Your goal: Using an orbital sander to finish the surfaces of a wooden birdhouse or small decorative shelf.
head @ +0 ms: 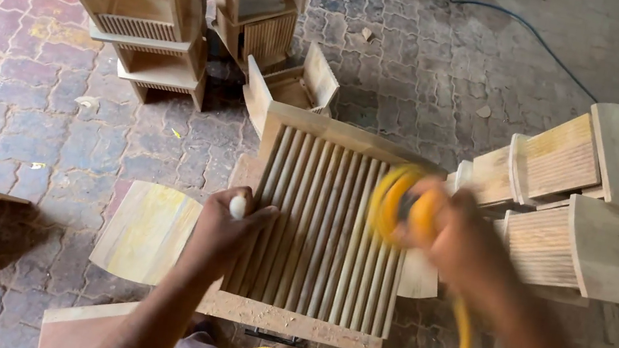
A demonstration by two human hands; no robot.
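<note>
Right hand (458,241) grips a blurry round yellow power sander (401,205) on the pale slatted wooden panel (317,233); left hand (225,227) lies open, flat on the panel's left edge.

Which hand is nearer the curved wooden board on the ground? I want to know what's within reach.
Left. The left hand rests on the slatted panel right beside the curved board; the right hand, holding the yellow sander, is across the panel.

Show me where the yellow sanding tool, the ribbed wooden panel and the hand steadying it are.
yellow sanding tool (401,205), head view, blurred body.
ribbed wooden panel (317,233), head view, middle ribs.
left hand (226,227), head view, back of hand.
</note>
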